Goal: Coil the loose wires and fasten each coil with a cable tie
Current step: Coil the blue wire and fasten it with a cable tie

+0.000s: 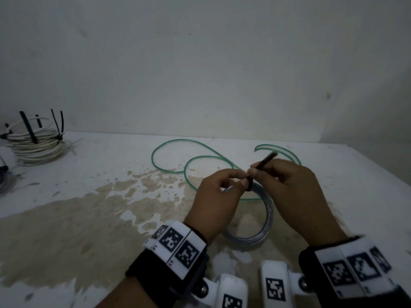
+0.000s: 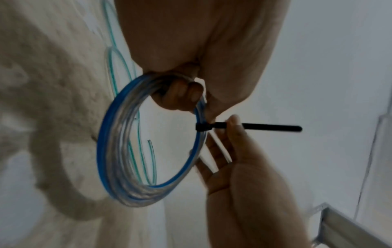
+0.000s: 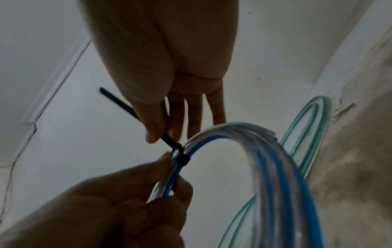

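A coil of clear wire with a blue stripe (image 1: 255, 235) (image 2: 118, 151) (image 3: 271, 161) hangs above the table. My left hand (image 1: 219, 196) (image 2: 180, 94) grips its upper edge, fingers curled round the strands. A black cable tie (image 1: 264, 162) (image 2: 254, 128) (image 3: 169, 141) is looped round the coil there, its head (image 3: 183, 160) tight on the strands. My right hand (image 1: 287, 192) (image 3: 157, 127) pinches the tie's tail between thumb and forefinger, its other fingers straight. A loose green-striped wire (image 1: 173, 161) (image 3: 305, 134) lies in curves on the table beyond.
A stack of white coils (image 1: 37, 144) fastened with black ties stands at the back left of the white, stained table (image 1: 89, 207), against the wall. More wire shows at the far left edge (image 1: 3, 172).
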Available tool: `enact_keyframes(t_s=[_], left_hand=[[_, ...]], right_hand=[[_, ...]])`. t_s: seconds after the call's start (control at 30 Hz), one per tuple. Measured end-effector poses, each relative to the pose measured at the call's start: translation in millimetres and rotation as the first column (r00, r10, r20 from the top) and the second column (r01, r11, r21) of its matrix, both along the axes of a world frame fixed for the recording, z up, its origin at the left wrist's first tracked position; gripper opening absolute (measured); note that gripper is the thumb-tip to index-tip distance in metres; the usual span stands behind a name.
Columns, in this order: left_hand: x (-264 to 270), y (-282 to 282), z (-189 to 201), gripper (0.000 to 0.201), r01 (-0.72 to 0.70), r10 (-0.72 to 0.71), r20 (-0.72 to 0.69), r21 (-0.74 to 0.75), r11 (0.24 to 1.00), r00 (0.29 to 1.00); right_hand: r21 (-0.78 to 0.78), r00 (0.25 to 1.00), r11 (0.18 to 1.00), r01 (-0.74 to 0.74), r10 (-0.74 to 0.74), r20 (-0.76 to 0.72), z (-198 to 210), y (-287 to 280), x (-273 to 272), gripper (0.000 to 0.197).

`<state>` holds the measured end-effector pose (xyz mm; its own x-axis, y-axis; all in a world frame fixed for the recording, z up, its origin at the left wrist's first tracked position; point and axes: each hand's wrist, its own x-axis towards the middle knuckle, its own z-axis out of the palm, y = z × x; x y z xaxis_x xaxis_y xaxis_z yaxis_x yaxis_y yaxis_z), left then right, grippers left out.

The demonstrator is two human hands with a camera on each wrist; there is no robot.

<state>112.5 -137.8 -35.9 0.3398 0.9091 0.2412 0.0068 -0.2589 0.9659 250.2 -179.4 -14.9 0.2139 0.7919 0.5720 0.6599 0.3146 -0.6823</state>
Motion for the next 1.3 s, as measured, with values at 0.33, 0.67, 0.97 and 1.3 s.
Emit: enact_keyframes(t_s=[0.33,0.67,0.97,1.3], left_hand=[[-29.6,-3.4,19.9,0.016,0.072,-0.068,0.025,-0.234,0.970,0.997],[-123.2,-10.1,28.8,0.023,0.031,-0.032,-0.070,-0.009,0.999,0.997],[-224.7,-18.6,19.6,0.022,-0.240,0.237,-0.044,-0.088,0.967,0.970],[-318.6,-26.1,22.6,0.033,-0.270,0.244,-0.217,-0.102,0.957,0.945]], right_hand=[[-0.206,0.981,0.962,-0.177,0.156,-0.111,14.4,5.3,-14.5,0.013],[-0.441,0.912,0.812,-0.381,0.409,-0.035,36.8,27.7,-84.4,0.009],[-0.506,0.812,0.736,-0.449,0.572,0.112,31.1,57.8,-191.8,0.019],[-0.565,0.623,0.625,-0.538,0.747,0.233,38.4,74.0,-274.0,0.019]])
